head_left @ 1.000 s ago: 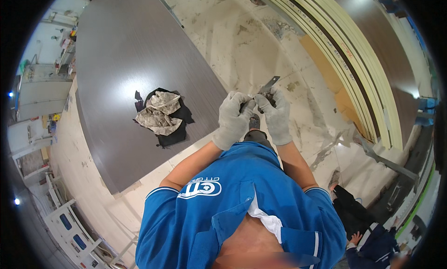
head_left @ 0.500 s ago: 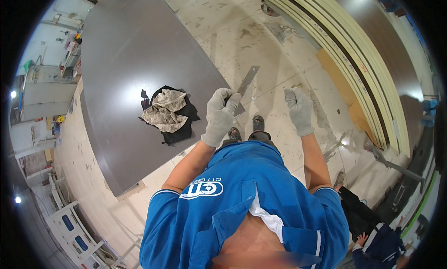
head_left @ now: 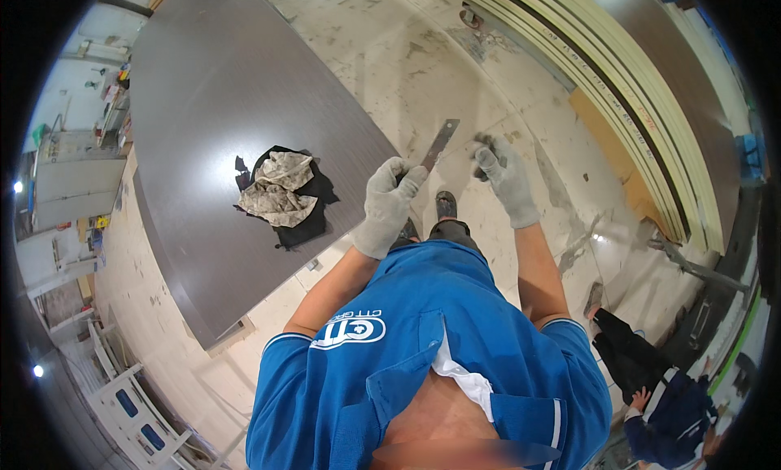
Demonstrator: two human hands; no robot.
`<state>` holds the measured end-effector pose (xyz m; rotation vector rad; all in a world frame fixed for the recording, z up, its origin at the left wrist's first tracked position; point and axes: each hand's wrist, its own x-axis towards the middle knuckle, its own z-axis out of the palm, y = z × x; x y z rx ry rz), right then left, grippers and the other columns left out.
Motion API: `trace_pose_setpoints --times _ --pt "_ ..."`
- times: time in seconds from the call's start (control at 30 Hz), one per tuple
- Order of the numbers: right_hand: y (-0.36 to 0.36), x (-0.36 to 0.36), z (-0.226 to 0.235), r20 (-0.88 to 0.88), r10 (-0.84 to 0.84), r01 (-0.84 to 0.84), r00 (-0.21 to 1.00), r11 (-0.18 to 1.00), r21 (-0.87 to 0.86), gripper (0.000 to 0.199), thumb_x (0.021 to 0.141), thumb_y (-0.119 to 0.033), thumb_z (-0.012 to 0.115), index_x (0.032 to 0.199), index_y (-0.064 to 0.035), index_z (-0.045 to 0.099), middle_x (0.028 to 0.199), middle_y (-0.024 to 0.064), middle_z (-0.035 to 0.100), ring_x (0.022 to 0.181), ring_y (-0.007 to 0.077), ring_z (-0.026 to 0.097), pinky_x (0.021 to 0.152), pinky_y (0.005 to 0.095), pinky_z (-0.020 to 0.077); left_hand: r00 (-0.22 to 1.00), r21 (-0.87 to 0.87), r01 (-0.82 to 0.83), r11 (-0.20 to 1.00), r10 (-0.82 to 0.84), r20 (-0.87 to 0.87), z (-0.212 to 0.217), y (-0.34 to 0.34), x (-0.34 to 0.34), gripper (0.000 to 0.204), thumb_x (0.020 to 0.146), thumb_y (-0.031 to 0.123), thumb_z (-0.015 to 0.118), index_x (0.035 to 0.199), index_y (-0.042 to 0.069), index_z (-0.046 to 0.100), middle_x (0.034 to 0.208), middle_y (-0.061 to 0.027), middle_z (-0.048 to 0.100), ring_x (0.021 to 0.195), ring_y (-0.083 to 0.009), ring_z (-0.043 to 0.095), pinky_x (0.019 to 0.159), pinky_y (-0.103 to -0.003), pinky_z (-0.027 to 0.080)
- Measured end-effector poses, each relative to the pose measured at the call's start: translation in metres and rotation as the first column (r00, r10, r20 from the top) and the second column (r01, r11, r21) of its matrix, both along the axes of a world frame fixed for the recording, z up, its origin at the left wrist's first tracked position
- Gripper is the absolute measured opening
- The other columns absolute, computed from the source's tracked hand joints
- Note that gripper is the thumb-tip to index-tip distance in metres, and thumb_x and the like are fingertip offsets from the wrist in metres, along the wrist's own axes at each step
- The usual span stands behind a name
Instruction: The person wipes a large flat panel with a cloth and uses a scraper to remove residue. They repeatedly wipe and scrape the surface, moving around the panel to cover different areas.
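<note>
Flat metal strip [head_left: 439, 143] angled up over the floor, lower end clamped in gloved left hand [head_left: 389, 206]. Gloved right hand [head_left: 503, 176] just beside it, apart, fingers loosely curled, holding nothing. Crumpled rags [head_left: 281, 195] on grey panel [head_left: 211, 88] to the left

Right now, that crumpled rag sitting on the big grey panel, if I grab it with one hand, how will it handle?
The crumpled rag looks like soft creased cloth, so it would probably sag and unfold rather than keep its shape. It seems light for its bulk. It lies on a black cloth on the grey panel, so a push may drag that along.
</note>
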<state>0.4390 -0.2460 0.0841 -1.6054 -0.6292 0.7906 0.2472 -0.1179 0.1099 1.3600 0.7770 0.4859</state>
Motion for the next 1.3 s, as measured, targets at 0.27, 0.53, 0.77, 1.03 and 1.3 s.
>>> trace_pose_setpoints --times 0.27,0.53,0.77,1.03,1.3 --pt "0.024 -0.048 0.014 -0.029 -0.003 0.006 1.0 0.995 0.096 0.018 0.094 -0.016 0.07 0.109 -0.0068 0.074 0.095 0.0121 0.07 0.083 0.0229 0.068 0.073 0.0356 0.0554 0.99 0.321 0.096 0.942 -0.056 -0.131 -0.009 -0.013 0.007 0.013 0.1 0.012 0.064 0.1 0.0 0.068 0.078 -0.005 0.059 0.071 -0.0123 0.056 0.064 -0.031 0.046" --pt "0.012 -0.05 0.023 0.015 0.013 -0.014 1.0 0.998 0.057 0.022 0.101 -0.02 0.064 0.095 0.0004 0.07 0.073 0.0057 0.065 0.066 0.0152 0.06 0.061 0.0335 0.0474 0.986 0.297 0.116 0.948 -0.073 -0.153 -0.018 -0.018 0.001 0.011 0.101 0.011 0.065 0.099 0.0 0.069 0.072 -0.0004 0.058 0.066 -0.008 0.052 0.058 -0.028 0.044" --pt "0.002 -0.046 0.016 0.081 0.185 -0.183 0.979 0.983 -0.031 0.02 0.101 -0.02 0.064 0.095 -0.0006 0.065 0.078 0.0091 0.066 0.07 0.0209 0.062 0.064 0.0396 0.0483 0.988 0.259 0.12 0.958 -0.089 -0.126 -0.041 -0.018 -0.007 0.012 0.101 0.011 0.066 0.097 0.0 0.069 0.074 -0.0015 0.061 0.067 -0.0091 0.053 0.059 -0.03 0.044" --pt "-0.015 -0.051 0.01 0.523 0.2 -0.192 0.829 0.979 -0.071 0.019 0.096 -0.021 0.065 0.093 -0.0025 0.068 0.088 0.0198 0.071 0.084 0.0405 0.068 0.071 0.0478 0.0514 0.971 0.267 0.204 0.942 -0.159 -0.18 -0.039 -0.02 -0.016 0.016 0.102 0.014 0.065 0.095 0.0 0.068 0.075 -0.0026 0.062 0.068 -0.0109 0.054 0.061 -0.031 0.045" --pt "-0.05 -0.036 0.015 0.646 0.361 -0.149 0.672 0.921 -0.36 0.016 0.094 -0.023 0.06 0.093 -0.0121 0.072 0.085 0.0115 0.069 0.086 0.0356 0.069 0.073 0.0475 0.0536 0.959 0.576 0.239 0.782 -0.097 -0.266 -0.027 0.021 -0.045 0.01 0.096 0.011 0.068 0.092 0.002 0.068 0.08 -0.0109 0.066 0.074 -0.0241 0.062 0.067 -0.037 0.049"
